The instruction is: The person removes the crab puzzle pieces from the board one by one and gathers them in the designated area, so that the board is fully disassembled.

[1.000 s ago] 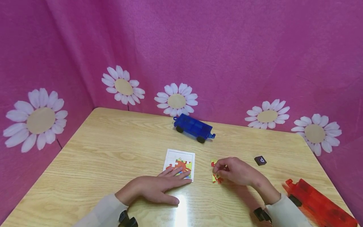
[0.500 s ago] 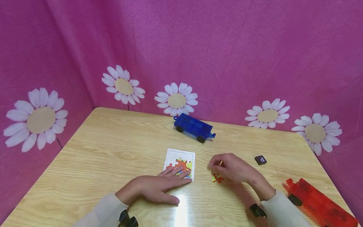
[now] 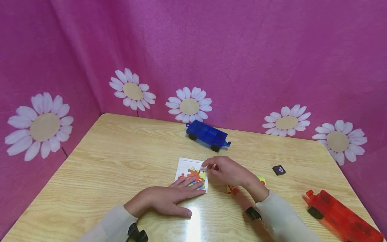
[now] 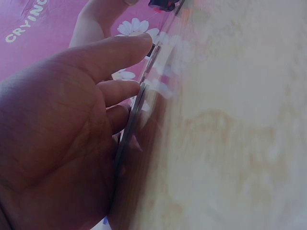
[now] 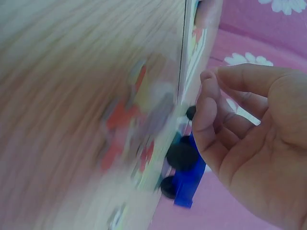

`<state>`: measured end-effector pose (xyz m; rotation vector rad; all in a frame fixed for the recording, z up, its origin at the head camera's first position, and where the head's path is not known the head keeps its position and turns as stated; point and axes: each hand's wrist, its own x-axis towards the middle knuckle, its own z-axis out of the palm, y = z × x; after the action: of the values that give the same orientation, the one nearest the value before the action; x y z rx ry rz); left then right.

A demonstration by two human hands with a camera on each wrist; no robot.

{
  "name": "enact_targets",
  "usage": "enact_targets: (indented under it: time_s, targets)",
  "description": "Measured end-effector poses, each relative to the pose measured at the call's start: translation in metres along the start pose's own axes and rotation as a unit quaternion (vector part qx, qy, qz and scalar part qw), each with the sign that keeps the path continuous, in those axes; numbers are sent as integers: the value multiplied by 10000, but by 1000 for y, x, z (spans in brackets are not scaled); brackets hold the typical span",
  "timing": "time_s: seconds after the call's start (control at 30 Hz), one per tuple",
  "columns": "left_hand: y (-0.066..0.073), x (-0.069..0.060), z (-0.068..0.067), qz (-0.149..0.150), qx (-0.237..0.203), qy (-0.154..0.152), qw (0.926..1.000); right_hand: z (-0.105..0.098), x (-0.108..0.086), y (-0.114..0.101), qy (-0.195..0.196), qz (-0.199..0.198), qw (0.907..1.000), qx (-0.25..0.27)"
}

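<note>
Toy wagons number two: a blue wagon [image 3: 207, 133] at the far edge and a red wagon [image 3: 344, 215] at the near right corner. There is one puzzle board [image 3: 185, 164], one black block [image 3: 279, 170] with a white letter, and two loose puzzle pieces in sight, a near piece [image 3: 232, 190] and a yellow-and-red piece [image 3: 262, 180] partly hidden behind the right wrist. All lie on a pale wood-grain bench [image 3: 121, 158], glossy near its front, with a magenta curtain [image 3: 242, 60] around it bearing five large white daisies. The left hand [image 3: 164, 200] lies flat, its straight fingers spread over the lower part of the partly filled board. The right hand [image 3: 228, 169] has its fingers curled toward the thumb, fingertips at the board's right edge near the upper corner; whether they pinch a piece cannot be told. The near piece lies just right of the board, below the right hand.
</note>
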<state>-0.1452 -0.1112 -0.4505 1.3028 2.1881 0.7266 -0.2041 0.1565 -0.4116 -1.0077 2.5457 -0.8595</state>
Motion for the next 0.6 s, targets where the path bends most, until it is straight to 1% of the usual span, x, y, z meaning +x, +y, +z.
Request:
enact_targets:
  time_s: [0.1,0.23,0.33,0.43,0.6]
  targets:
    - [0,0,0,-44,4,10,10000,4,10,-3,-104,-99,9999,-28]
    - [0,0,1,-32,40,4,10000,9,18,-6,-146,-197,9995,-223]
    - [1,0,0,41,92,37,9999,10,22,-8,-157,-181,9987,-452]
    - [1,0,-1,28,81,28,10000,12,25,-9,-231,-159,9975,-646]
    - [2,-1,-1,-62,11,-2,10000,14,26,-10,-324,-137,9969,-703]
